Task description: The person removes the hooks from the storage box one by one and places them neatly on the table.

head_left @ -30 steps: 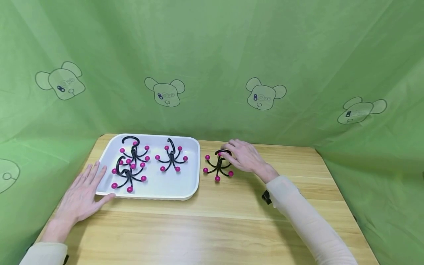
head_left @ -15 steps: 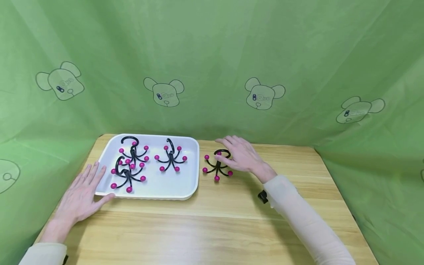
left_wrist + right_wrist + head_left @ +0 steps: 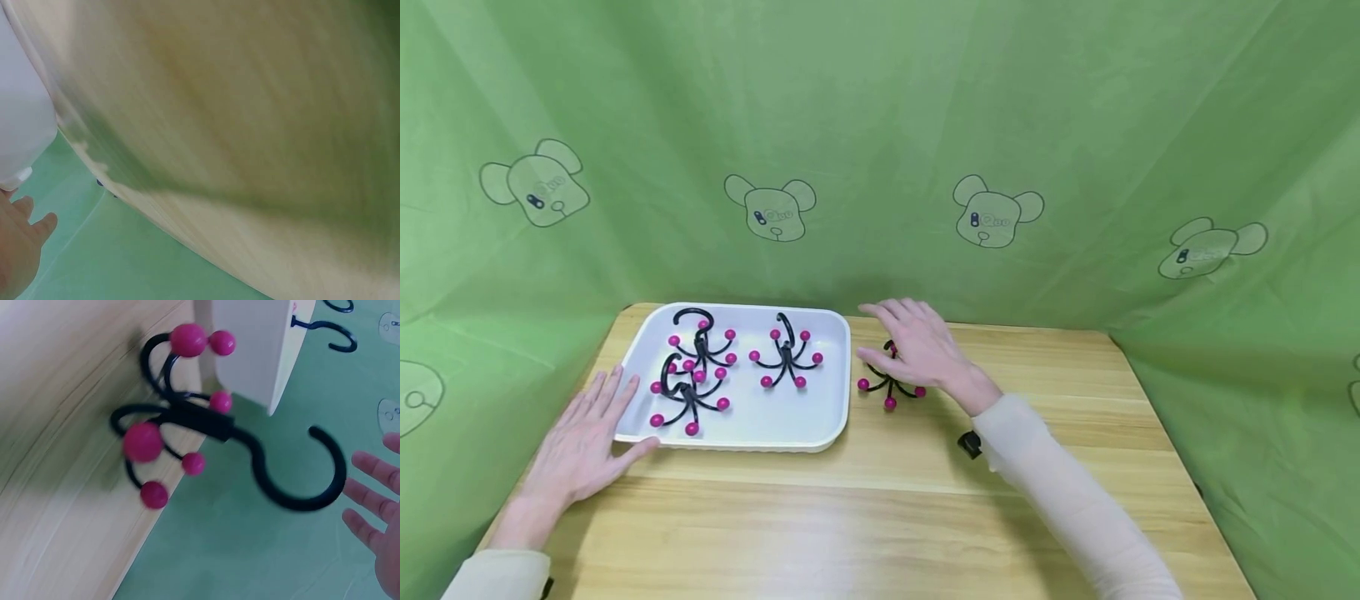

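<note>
A black hanger hook (image 3: pixel 889 385) with several curved arms tipped in pink balls stands on the wooden table, right of the white tray (image 3: pixel 752 447). My right hand (image 3: pixel 917 346) hovers over it with fingers extended, hiding its curved top in the head view. In the right wrist view that hook's curve (image 3: pixel 300 503) rises close to my fingertips (image 3: pixel 359 456); I cannot tell whether they touch. Three similar hooks sit in the tray: one at back left (image 3: pixel 702 342), one at front left (image 3: pixel 687 398), one at right (image 3: pixel 787 354). My left hand (image 3: pixel 583 442) rests spread at the tray's left edge.
Green cloth (image 3: pixel 880 150) printed with bear outlines hangs behind and on both sides of the wooden table (image 3: pixel 850 533). The tray stands at the back left. The two hooks on its left stand close together, their arms overlapping in view.
My right hand has moved left, from beside the hook's curved top to over it, with its fingers straightening. The left hand and the hooks stay where they were.
</note>
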